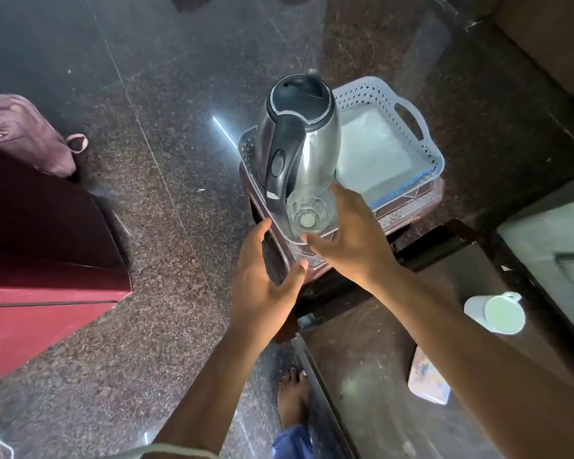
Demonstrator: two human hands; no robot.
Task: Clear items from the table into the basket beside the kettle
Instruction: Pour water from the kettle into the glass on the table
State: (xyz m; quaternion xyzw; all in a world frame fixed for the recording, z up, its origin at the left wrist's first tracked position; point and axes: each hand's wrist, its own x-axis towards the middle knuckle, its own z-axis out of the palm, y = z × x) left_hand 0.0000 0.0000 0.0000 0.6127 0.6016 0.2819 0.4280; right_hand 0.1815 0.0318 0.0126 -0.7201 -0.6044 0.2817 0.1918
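A steel kettle (300, 137) with a black handle and lid stands in the left part of a white perforated basket (421, 140). The basket rests on a small brown stool (408, 210). A clear glass (310, 212) stands upright in the basket's near corner, right in front of the kettle. My right hand (355, 236) reaches over from the right, with thumb and fingers against the sides of the glass. My left hand (265, 279) hovers with spread fingers just below the basket's near corner and holds nothing. On the dark table (371, 359) at lower right sit a white mug (496, 314) and a small white packet (428, 379).
The right part of the basket holds only a white liner (375, 150). A red cabinet (40, 260) with a pink bag (24, 130) on it stands at the left. Polished granite floor (153, 94) surrounds the stool. My bare foot (292, 395) is by the table's edge.
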